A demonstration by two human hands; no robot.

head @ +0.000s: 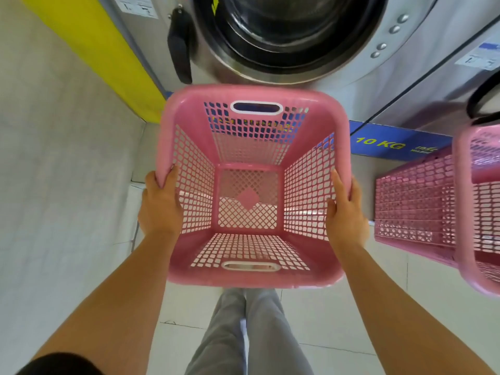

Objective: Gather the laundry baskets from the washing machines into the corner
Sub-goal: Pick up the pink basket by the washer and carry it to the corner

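Both hands grip an empty pink lattice-plastic basket [251, 185] before the steel washing machine [284, 36]: left hand [159, 204] and right hand [345, 212] fingers curl around opposite rims. A second basket [422, 204], frame-cropped, stands right.

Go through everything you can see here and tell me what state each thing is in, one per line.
Held basket: empty, upright, lifted off the floor.
Left hand: gripping the basket's left rim.
Right hand: gripping its right rim.
Washer door: looks closed.
Second basket: at the right, contents not visible.
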